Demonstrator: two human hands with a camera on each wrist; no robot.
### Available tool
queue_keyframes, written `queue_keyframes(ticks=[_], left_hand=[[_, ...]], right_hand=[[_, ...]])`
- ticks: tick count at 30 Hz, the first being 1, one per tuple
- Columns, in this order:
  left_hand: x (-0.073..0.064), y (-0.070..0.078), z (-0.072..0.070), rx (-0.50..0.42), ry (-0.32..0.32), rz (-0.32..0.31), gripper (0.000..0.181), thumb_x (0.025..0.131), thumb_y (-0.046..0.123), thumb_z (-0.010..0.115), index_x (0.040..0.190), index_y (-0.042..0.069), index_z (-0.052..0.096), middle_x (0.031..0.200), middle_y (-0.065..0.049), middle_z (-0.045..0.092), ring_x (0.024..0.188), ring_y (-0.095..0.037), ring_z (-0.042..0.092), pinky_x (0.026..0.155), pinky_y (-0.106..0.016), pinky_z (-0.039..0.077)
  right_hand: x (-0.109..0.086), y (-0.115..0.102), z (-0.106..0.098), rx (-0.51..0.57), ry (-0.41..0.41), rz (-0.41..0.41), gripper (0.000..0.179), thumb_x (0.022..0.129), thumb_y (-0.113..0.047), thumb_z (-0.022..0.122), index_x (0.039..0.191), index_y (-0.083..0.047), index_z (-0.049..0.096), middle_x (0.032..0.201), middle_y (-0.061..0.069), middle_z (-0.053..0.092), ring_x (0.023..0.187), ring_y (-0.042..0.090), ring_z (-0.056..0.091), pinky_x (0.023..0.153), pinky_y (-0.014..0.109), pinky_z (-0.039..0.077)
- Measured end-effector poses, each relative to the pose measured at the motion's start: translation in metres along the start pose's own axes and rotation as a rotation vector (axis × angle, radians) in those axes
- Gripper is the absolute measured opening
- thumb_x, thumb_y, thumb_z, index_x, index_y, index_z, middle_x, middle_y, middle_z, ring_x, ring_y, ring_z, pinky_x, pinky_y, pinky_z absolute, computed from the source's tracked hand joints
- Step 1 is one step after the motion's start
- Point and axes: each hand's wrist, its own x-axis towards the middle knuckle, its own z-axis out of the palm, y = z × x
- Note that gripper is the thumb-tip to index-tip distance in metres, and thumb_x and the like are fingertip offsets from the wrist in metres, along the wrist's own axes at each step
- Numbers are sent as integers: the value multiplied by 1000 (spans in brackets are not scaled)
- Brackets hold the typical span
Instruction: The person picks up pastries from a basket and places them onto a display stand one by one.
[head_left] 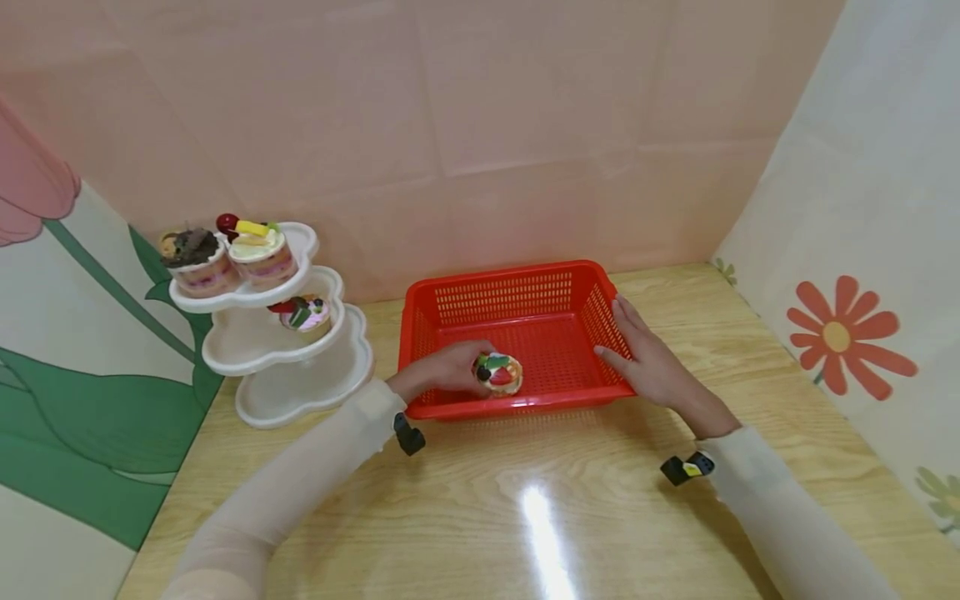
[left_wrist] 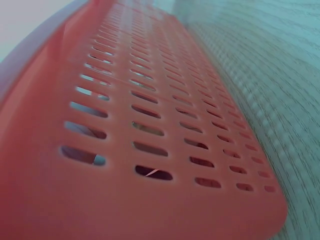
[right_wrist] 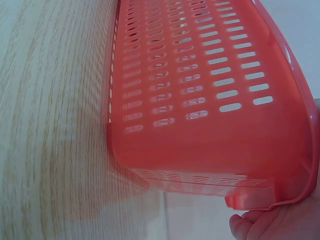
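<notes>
In the head view a red perforated plastic basket (head_left: 517, 406) stands on the wooden table. My left hand (head_left: 454, 367) reaches over its left side and holds a small fruit-topped cupcake (head_left: 499, 375) inside, near the front wall. Part of the cupcake is hidden by the fingers. My right hand (head_left: 651, 362) grips the basket's right rim, thumb on the inner side and fingers along the outside. The left wrist view is filled by the basket's slotted wall (left_wrist: 165, 200). In the right wrist view some fingers (right_wrist: 242, 226) show beneath the basket's rim.
A white three-tier cloud-shaped stand (head_left: 258, 408) is left of the basket. Its top tier bears a chocolate-topped cup cake (head_left: 198, 271) and a cream-topped one (head_left: 262, 260); a pink-topped cupcake (head_left: 309, 321) sits on the middle tier. A pink backdrop (head_left: 525, 125) hangs behind.
</notes>
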Motion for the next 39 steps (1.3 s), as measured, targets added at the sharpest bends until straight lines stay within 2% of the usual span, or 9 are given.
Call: queue_keyframes(ticks=[10, 20, 26, 31, 34, 39], left_hand=[[2, -2, -1, -64, 11, 53, 56, 81, 21, 86, 128, 11, 58, 116, 0, 64, 104, -16, 59, 98, -34, 51], [-5, -2, -4, -163, 80, 111, 60, 79, 33, 88, 127, 15, 58, 117, 2, 65, 107, -18, 60, 94, -33, 53], [-12, -6, -8, -207, 120, 88, 65, 78, 36, 89, 131, 18, 55, 119, 2, 64, 110, -21, 59, 92, -34, 54], [-14, -8, -13, -236, 150, 112, 64, 78, 34, 89, 130, 18, 56, 117, 2, 65, 108, -20, 60, 92, -34, 55], [-15, -6, -15, -253, 173, 123, 65, 77, 34, 89, 130, 17, 56, 117, 1, 65, 110, -23, 60, 91, -35, 55], [-18, -1, -20, -247, 218, 104, 71, 76, 39, 90, 134, 18, 55, 119, 2, 64, 112, -22, 59, 93, -35, 55]], right_hand=[[-2, 1, -1, -19, -2, 20, 88, 103, -39, 57, 162, -9, -2, 169, 16, -4, 151, 48, 12, 109, 73, 25], [0, 1, 6, 4, 10, -12, 84, 104, -38, 56, 161, -1, 5, 170, 15, -3, 153, 42, 7, 116, 67, 19], [1, 2, 11, 6, 12, -11, 84, 104, -37, 57, 161, -2, 5, 170, 14, -2, 153, 43, 9, 116, 67, 20], [1, 1, 11, -3, 10, -1, 84, 104, -36, 56, 161, -1, 6, 170, 16, -2, 153, 42, 9, 115, 67, 21], [0, 0, 9, -7, 10, 4, 84, 104, -37, 56, 161, -1, 6, 169, 17, -1, 153, 42, 9, 116, 67, 21], [0, 0, 7, -12, 12, 9, 83, 104, -34, 57, 161, -1, 6, 169, 16, -2, 153, 42, 9, 115, 67, 21]])
